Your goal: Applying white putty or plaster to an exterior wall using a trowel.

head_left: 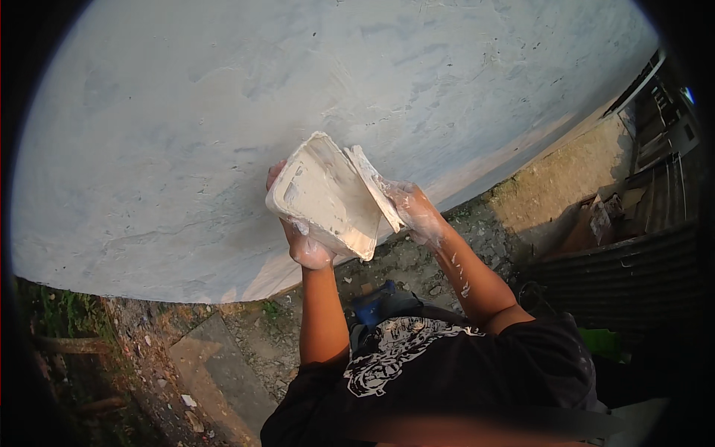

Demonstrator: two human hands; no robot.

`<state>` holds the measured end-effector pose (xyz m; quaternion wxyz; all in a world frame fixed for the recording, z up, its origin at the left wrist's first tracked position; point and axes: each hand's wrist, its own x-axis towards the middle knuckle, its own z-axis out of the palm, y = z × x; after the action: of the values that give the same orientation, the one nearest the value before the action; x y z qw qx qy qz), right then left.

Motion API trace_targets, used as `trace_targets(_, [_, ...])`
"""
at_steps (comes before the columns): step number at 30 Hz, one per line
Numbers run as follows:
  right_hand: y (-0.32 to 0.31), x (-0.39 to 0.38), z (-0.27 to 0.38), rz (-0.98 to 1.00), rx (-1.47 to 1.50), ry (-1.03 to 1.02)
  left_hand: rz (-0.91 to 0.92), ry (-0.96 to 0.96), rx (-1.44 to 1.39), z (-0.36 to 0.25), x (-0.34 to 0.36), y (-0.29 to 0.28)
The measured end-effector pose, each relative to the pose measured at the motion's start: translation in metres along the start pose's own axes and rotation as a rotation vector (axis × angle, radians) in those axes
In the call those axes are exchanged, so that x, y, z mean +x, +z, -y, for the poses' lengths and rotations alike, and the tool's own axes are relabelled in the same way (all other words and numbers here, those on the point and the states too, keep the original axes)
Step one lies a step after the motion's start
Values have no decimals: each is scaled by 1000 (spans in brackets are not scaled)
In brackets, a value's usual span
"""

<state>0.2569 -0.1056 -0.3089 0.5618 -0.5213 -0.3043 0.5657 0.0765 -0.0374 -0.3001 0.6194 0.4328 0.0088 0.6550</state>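
Fingers of the left hand (pixel 308 247) clasp the whitened container (pixel 328 182) from its eight o'clock, mid-view on my remote feed, presumably to steady it; the right hand (pixel 414 210) grips a flat, coated tool (pixel 372 188) at three o'clock, rim contact unclear. Wall (pixel 194 112) at twelve.

- Showing as a cream-white, rectangular tub (pixel 324 190) with rounded corners, crusted with pale paste along rim and walls
- Tilting, hollow side in view, being gripped by the left fingers (pixel 275 173) at its left edge
- Showing as a flat, paste-smeared plate (pixel 375 186), nearly edge-on
- Slanting down rightward beside the tub, pressing against the right fingers (pixel 395 193); contact with the tub staying unclear
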Motion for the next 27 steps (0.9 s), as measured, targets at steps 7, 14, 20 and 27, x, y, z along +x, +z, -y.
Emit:
trace_targets(7, [-7, 4, 0, -138, 77, -64, -128, -59, 35, 28, -23, -7])
trace_targets(14, [-45, 22, -9, -361, 34, -236, -135, -189, -131, 33, -27, -13])
trace_targets(20, [-73, 20, 8, -486, 58, -552, 53, -125, -211, 52, -16, -27])
trace_targets(27, [-73, 11, 7, -296, -409, -717, -54, 33, 301, 79, -1, -10])
